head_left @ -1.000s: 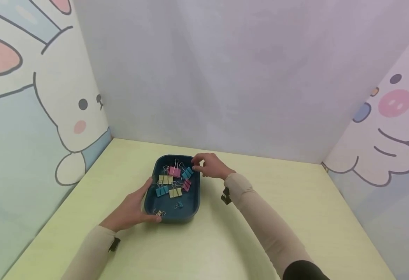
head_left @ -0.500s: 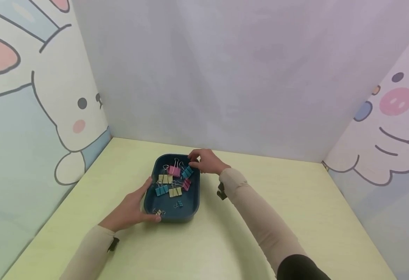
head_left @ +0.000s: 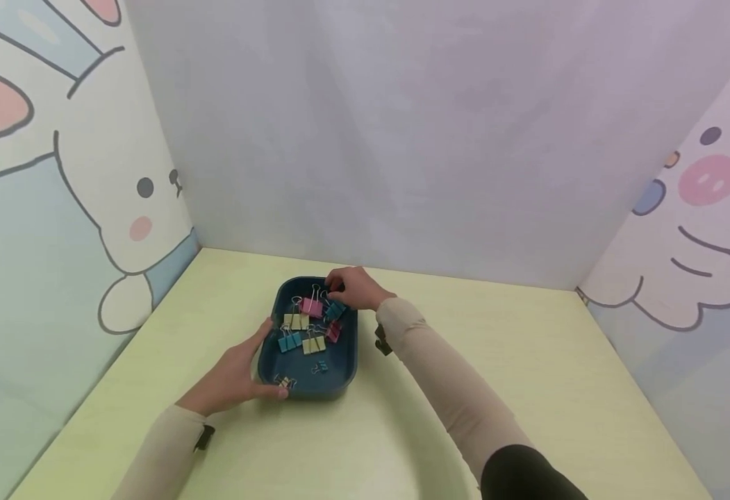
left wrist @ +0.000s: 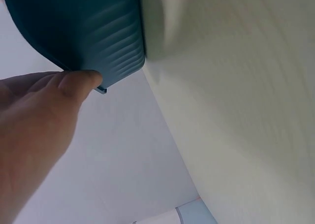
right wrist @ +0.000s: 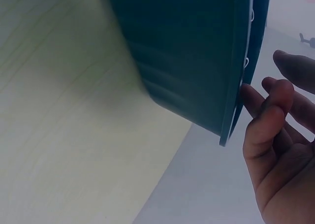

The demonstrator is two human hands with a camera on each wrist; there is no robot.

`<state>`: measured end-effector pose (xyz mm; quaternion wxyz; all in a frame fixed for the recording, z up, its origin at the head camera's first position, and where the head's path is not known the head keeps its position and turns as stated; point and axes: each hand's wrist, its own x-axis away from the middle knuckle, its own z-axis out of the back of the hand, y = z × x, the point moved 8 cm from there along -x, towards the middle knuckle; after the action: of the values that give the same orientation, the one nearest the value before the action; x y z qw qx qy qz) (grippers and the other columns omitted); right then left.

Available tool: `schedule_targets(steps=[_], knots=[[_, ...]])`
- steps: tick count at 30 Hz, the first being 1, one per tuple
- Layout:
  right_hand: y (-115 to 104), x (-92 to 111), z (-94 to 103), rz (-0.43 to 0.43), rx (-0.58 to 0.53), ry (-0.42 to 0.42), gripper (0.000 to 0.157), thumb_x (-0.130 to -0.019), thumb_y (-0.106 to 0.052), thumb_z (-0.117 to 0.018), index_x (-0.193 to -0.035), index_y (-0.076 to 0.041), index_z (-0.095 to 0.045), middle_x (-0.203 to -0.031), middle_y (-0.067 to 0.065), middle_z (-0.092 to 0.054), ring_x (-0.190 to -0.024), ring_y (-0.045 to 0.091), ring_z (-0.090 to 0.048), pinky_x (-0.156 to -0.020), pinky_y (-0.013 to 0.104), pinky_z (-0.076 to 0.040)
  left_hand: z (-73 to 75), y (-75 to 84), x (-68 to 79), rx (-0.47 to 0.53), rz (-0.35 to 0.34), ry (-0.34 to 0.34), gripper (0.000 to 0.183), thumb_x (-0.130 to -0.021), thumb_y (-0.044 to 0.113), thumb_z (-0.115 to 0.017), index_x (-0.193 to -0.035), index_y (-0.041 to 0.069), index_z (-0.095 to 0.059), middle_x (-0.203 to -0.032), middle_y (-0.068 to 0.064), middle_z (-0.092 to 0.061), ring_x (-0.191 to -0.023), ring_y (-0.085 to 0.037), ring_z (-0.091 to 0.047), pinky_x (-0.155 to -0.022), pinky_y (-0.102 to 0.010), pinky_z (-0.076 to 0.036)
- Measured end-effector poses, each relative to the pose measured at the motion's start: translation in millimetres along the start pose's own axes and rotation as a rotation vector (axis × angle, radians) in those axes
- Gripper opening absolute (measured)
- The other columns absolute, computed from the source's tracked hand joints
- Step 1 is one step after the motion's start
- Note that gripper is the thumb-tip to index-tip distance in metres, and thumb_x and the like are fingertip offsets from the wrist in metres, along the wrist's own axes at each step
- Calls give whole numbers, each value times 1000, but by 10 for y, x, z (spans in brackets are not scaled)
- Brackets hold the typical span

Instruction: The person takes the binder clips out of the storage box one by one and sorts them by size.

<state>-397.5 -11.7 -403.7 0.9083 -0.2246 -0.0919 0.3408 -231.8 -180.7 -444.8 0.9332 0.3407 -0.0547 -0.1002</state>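
A dark teal tray [head_left: 339,378] stands on the table with several binder clips in it. My left hand [head_left: 230,378] holds the tray's left near corner, thumb [left wrist: 81,83] at the rim in the left wrist view. Over the far right rim reaches my right hand [head_left: 360,288], fingers bent, nearest to a blue binder clip [head_left: 335,311]. In the right wrist view a gap shows between its thumb [right wrist: 295,69] and fingers, with nothing seen held. Beside that clip lie a pink clip [head_left: 311,307] and a darker pink clip [head_left: 333,332].
Also in the tray are a yellow clip [head_left: 296,321], a blue clip [head_left: 289,341], another yellow clip [head_left: 314,345], a small blue clip [head_left: 321,367] and a small yellow clip [head_left: 285,382]. Walls bound the pale yellow table [head_left: 496,361] at the back and sides.
My right hand has moved left, from the tray's right rim to over its far right corner beside the blue clip. The left hand and the tray stay in place.
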Motion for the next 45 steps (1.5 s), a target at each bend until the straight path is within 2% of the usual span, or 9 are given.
schedule_targets(steps=[6,10,13,15,23,29,35,41,45], knots=[[-13,-49,-70,-39,43,-23,32,-97,-19,-67,-127,-7,-66,-119,12,-72,-109,24,-68,-95,36,-59,-10,-32,16,7,8,-7,131,-69,55,-88,-163,11,-8,-167,-22,-21,-149,-51,-28,-114,-68,-37],[-9,-77,-101,-72,50,-31,34,-96,-19,-68,-128,-7,-65,-118,13,-73,-99,23,-70,-77,30,-62,-4,-36,19,10,11,-1,131,-68,54,-88,-163,12,-9,-167,-21,-21,-149,-50,-29,-114,-67,-37],[4,-94,-127,-112,49,-40,36,-96,-19,-69,-129,-7,-64,-117,13,-73,-87,20,-71,-63,26,-60,7,-22,12,11,2,-3,131,-68,53,-88,-163,11,-9,-167,-21,-21,-149,-51,-29,-114,-68,-37],[3,-111,-138,-128,64,-36,36,-96,-19,-69,-130,-7,-64,-115,13,-73,-82,18,-70,-61,26,-58,15,-14,9,16,7,-4,130,-68,53,-88,-163,12,-9,-167,-21,-21,-149,-50,-28,-114,-67,-37],[-10,-167,-187,-134,207,0,24,-96,-20,-68,-119,-13,-72,-111,6,-74,-91,18,-63,-88,34,-59,-7,5,19,4,17,-11,129,-69,55,-87,-163,12,-10,-167,-21,-21,-149,-50,-28,-114,-67,-36],[-14,-183,-181,-96,220,10,12,-95,-19,-70,-104,-14,-75,-103,4,-74,-87,17,-63,-81,33,-59,5,6,21,-3,12,-2,129,-69,58,-86,-163,12,-11,-167,-20,-21,-149,-49,-29,-115,-67,-36],[-35,-162,-91,-38,156,3,4,-93,-18,-73,-92,-15,-76,-93,2,-75,-83,14,-66,-78,30,-58,21,11,21,-7,5,1,128,-70,54,-87,-162,10,-11,-166,-22,-22,-148,-50,-30,-114,-67,-37],[-53,-103,1,9,98,1,7,-93,-16,-72,-88,-15,-76,-85,0,-74,-75,12,-62,-71,26,-55,19,-18,21,0,36,-3,129,-69,57,-87,-163,13,-11,-166,-22,-22,-148,-50,-29,-114,-68,-37],[-13,-53,94,-3,52,33,7,-93,-16,-72,-88,-16,-76,-85,0,-73,-76,11,-62,-70,24,-56,6,-16,19,1,49,-11,129,-68,58,-86,-163,13,-11,-166,-22,-22,-148,-51,-29,-113,-69,-37]])
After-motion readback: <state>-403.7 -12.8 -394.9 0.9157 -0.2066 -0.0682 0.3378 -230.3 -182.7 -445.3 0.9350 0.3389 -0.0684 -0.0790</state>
